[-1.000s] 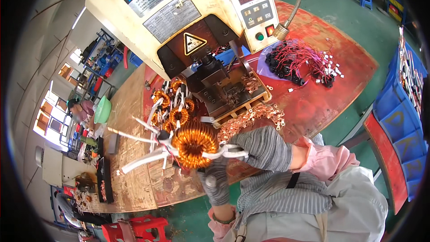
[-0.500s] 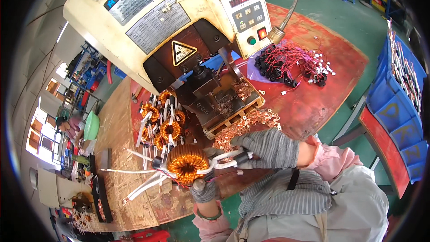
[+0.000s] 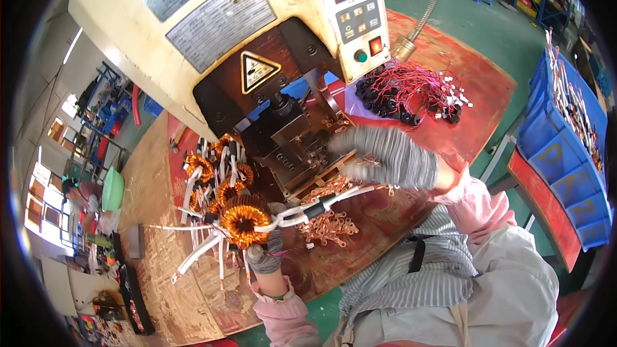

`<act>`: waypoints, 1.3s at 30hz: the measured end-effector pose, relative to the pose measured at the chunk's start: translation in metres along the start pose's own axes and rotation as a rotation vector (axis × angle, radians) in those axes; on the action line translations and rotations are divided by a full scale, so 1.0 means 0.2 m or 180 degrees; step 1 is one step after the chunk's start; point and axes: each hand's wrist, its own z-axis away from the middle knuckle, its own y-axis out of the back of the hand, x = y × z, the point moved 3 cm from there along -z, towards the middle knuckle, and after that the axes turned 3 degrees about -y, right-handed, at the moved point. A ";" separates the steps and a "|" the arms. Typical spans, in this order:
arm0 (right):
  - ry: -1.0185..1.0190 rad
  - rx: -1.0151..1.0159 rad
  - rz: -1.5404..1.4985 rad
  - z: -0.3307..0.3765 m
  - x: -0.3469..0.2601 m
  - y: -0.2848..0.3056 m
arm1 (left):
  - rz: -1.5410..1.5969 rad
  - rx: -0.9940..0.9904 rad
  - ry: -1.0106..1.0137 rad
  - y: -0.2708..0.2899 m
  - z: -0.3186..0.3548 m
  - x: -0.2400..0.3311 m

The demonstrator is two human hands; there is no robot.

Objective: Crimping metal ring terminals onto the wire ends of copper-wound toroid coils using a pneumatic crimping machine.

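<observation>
My left hand (image 3: 265,257), in a grey knit glove with bare fingertips, grips a toroidal coil (image 3: 245,225) wound with copper wire. White-sleeved leads stick out from the coil on both sides, and a black sleeve sits on the right-hand lead. My right hand (image 3: 385,156), gloved in grey stripes, is smeared by motion beside the tooling of a cream crimping press (image 3: 283,162). Whether its fingers hold anything cannot be made out. Below it lie loose copper ring terminals (image 3: 331,226), heaped on the table at the press's front edge.
Several more copper coils (image 3: 222,177) are piled left of the press. Red-wired black parts (image 3: 411,93) lie on purple plastic to its right. A flexible metal lamp neck (image 3: 427,9) hangs near the control box (image 3: 357,19). A blue bin (image 3: 565,154) of leads stands at far right.
My right hand has left the coil's lead and moved up and forward to the press tooling. The coil, in my left hand, has shifted slightly left.
</observation>
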 end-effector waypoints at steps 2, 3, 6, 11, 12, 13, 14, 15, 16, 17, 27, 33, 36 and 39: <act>0.0246 0.0881 0.0549 -0.10 -0.03 0.05 | -0.0171 -0.0256 0.0017 0.02 -0.05 -0.03; 0.0391 0.1316 0.0789 -0.15 -0.04 0.06 | 0.0048 -0.0075 -0.0006 0.10 -0.04 -0.05; 0.0277 0.1545 0.0849 -0.33 -0.03 -0.02 | 0.0446 -0.0016 -0.0052 0.07 -0.07 -0.06; -0.0745 0.1006 -0.0091 -0.52 0.04 -0.05 | 0.0561 -0.0174 -0.0058 -0.02 -0.09 0.01; -0.0750 0.0905 -0.0277 -0.53 0.07 -0.05 | 0.0577 -0.0189 -0.0092 -0.05 -0.10 0.02; -0.0657 0.0856 -0.0417 -0.54 0.09 -0.05 | 0.0574 -0.0188 -0.0167 -0.07 -0.11 0.02; -0.0612 0.0733 -0.0506 -0.55 0.11 -0.03 | 0.0574 -0.0147 -0.0159 -0.06 -0.11 0.02; -0.0575 0.0731 -0.0371 -0.53 0.12 -0.01 | 0.0582 -0.0134 -0.0157 -0.05 -0.11 0.02; -0.0547 0.0722 -0.0247 -0.52 0.11 0.00 | 0.0583 -0.0107 -0.0148 -0.04 -0.10 0.02; -0.0422 0.0577 -0.0460 -0.53 0.13 -0.01 | 0.0619 -0.0091 -0.0142 -0.03 -0.10 0.01; -0.0389 0.1113 -0.0038 -0.59 0.17 -0.06 | 0.0764 0.0058 0.0011 0.04 -0.09 0.00; -0.0317 0.1371 -0.0002 -0.52 0.08 -0.05 | 0.0724 -0.0144 -0.0075 0.01 -0.10 0.02; 0.0159 0.1128 -0.0075 -0.51 0.10 -0.01 | 0.0743 -0.0053 -0.0054 0.00 -0.11 0.01; 0.0165 0.0989 0.0078 -0.53 0.04 -0.01 | 0.0742 -0.0099 -0.0047 0.00 -0.11 0.02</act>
